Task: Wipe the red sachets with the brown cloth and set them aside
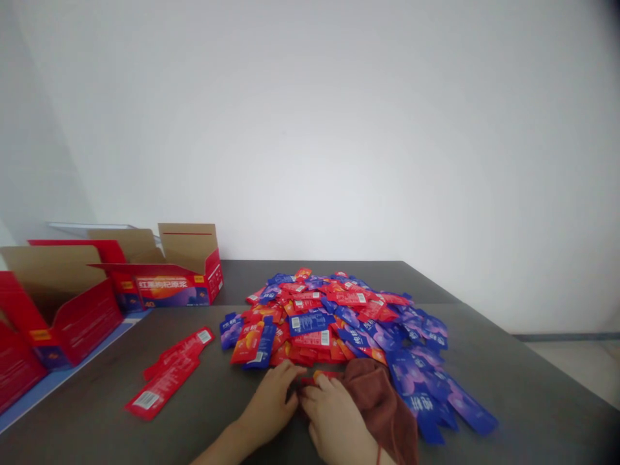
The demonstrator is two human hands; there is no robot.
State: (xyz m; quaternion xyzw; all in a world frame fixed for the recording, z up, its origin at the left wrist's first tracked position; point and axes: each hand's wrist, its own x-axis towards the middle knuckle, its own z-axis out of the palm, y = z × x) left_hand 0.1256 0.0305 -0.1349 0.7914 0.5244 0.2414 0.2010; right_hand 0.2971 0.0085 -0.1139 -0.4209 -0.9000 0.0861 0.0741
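A heap of red and blue sachets [310,321] lies on the dark table. At its near edge my left hand [272,402] has its fingers bent and apart, with nothing seen between them. Just to the right, my right hand [334,413] is bent over a red sachet [325,374] that shows only in part, its fingers pressed together on it. A brown cloth [380,403] lies against the right side of my right hand. Two red sachets [169,374] lie overlapped, apart from the heap, to the left of my left hand.
Open red cardboard boxes [167,284] stand at the left, one [84,323] nearer than another. Blue sachets [426,387] spread down the right side of the heap. The dark table [232,381] reaches back to a pale wall.
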